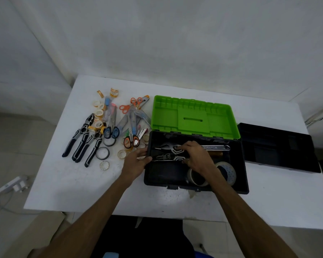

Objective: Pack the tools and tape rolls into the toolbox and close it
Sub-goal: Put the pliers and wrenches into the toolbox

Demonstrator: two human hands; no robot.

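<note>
The black toolbox (242,164) stands open on the white table, its green lid (193,116) tilted back. Inside lie pliers (166,157), a silver wrench (215,147) and large tape rolls (228,170). My right hand (196,157) is down in the box with its fingers around the handles of the pliers. My left hand (136,161) grips the box's left wall. Left of the box lie two black-and-grey pliers (82,144), several scissors (111,127) and many small tape rolls (98,113).
A black tray (278,148) lies on the table to the right of the toolbox. A white power strip (11,185) sits on the floor at the left. The table's near edge runs just in front of my arms.
</note>
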